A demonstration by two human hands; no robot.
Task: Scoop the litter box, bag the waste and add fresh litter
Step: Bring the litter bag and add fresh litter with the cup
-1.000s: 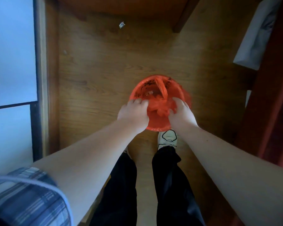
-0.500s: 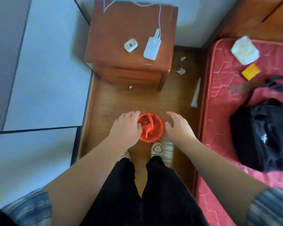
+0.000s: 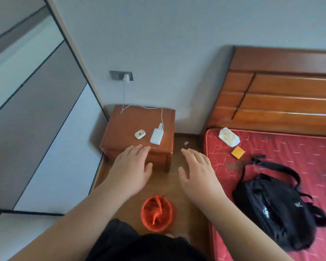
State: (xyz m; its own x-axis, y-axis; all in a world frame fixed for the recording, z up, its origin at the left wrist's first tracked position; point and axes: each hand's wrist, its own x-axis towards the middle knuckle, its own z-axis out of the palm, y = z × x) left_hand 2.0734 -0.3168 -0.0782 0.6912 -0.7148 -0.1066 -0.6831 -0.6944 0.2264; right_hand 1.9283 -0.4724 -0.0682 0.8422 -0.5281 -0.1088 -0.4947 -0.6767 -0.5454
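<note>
Change since half a second ago: both hands have left the rim of the red bin (image 3: 156, 213) and now hang in the air beyond it, touching nothing; the view has lifted to take in the wall and headboard.

- Left hand (image 3: 132, 166): beyond the bin and to its left, palm down, fingers straight and close together, holding nothing.
- Right hand (image 3: 198, 172): beyond the bin and to its right, palm down, fingers straight and slightly spread, thumb out, holding nothing.
- Red bin: on the wooden floor (image 3: 169, 187), just ahead of the person's black trousers (image 3: 139, 245); lined with an orange plastic bag (image 3: 154, 209), a gathered strip of it lying across the opening; contents unclear.
- Nightstand (image 3: 120, 129): beyond the bin, against the wall; on top, a white power bank (image 3: 156, 136) and a small white device (image 3: 140, 134) side by side; a white cable (image 3: 149, 108) runs from the power bank up to a wall socket (image 3: 120, 75).
- Paper scrap (image 3: 186, 143): on the floor beyond the bin, right of the nightstand.
- Red mattress (image 3: 290, 153): right of the bin; it carries a black bag (image 3: 275, 208), an orange square (image 3: 237, 152) and a white packet (image 3: 229, 137); wooden headboard (image 3: 280, 95) at its far end.
- Wardrobe panels (image 3: 36, 129): left of the bin, grey and white.
</note>
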